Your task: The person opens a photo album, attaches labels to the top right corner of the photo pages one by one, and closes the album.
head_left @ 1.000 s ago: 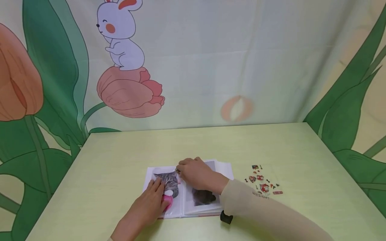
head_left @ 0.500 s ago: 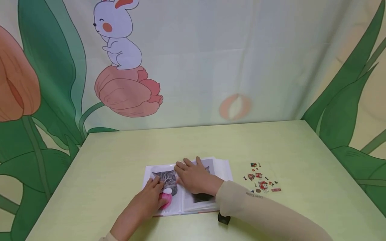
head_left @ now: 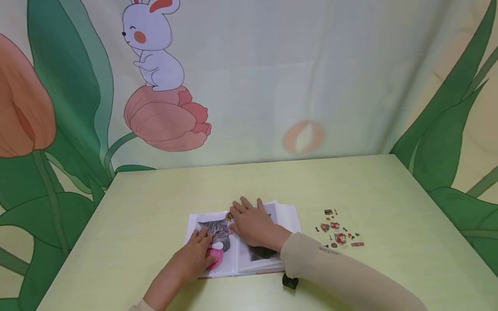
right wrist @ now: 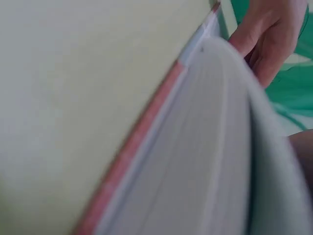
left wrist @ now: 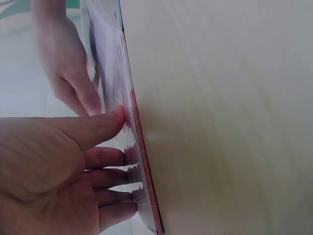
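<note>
A photo album lies spread on the table. Its left page bears a picture of a grey tabby cat with a bright pink patch. My left hand presses that page with extended fingers; the left wrist view shows the thumb and fingertips on the page. Over the right page, partly covering a dark picture, my right hand lies with fingers spread. A small brown-gold sticker shows beside its fingertips, by the cat's ear. Thick page edges fill the right wrist view.
A clear sticker sheet with several small red and brown designs lies right of the album. Beneath the right cuff a small black object shows. A curtain with a printed rabbit and tulips hangs behind the table.
My right hand's bunched fingers at the top of the album's fold have straightened and spread, and the hand has shifted slightly right, uncovering the small sticker. My left hand stays on the left page.
</note>
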{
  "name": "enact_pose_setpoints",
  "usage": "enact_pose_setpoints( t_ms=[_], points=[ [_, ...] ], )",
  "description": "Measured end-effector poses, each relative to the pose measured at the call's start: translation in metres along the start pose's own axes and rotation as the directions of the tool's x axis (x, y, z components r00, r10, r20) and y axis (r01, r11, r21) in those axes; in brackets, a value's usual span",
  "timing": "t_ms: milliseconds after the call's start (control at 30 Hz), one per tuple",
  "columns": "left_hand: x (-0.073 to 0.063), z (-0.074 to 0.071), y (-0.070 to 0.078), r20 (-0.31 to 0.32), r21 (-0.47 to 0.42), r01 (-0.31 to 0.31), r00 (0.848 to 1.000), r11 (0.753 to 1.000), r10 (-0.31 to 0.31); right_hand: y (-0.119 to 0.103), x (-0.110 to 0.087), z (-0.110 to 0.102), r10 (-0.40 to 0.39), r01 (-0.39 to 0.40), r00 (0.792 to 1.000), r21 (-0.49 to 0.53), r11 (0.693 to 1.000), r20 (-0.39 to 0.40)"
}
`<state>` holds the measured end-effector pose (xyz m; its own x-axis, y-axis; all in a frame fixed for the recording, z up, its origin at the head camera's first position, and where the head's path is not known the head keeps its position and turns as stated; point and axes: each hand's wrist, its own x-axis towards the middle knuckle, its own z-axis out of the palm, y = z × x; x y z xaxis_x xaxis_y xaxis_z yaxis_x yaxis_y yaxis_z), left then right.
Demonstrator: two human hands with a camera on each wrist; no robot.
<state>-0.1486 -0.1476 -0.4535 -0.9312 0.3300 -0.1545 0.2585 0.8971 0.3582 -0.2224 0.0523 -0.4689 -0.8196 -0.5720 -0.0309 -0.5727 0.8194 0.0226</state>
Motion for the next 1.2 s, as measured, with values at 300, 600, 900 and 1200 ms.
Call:
enact_pose_setpoints(
  t_ms=[300, 600, 900, 1200],
  points=[
    [-0.002, 0.002, 0.002, 0.026, 0.0, 0.023, 0.999, 1.0, -0.023, -0.009, -0.019, 0.005, -0.097, 0.103, 0.993, -0.091, 0.99, 0.066],
    [-0.003, 0.001, 0.0, 0.027, 0.002, 0.001, 1.0, 1.0, -0.001, -0.007, -0.006, 0.0, -0.018, 0.024, 0.998, -0.106, 0.994, 0.059],
    [-0.001, 0.002, -0.001, 0.023, -0.005, -0.008, 1.0, 1.0, 0.008, 0.0, -0.001, -0.003, 0.001, 0.001, 0.998, -0.038, 0.999, 0.063],
    [-0.001, 0.004, -0.003, 0.037, -0.016, 0.004, 0.999, 1.0, -0.003, -0.01, -0.01, 0.001, -0.103, 0.106, 0.994, -0.081, 0.991, 0.036]
  ],
)
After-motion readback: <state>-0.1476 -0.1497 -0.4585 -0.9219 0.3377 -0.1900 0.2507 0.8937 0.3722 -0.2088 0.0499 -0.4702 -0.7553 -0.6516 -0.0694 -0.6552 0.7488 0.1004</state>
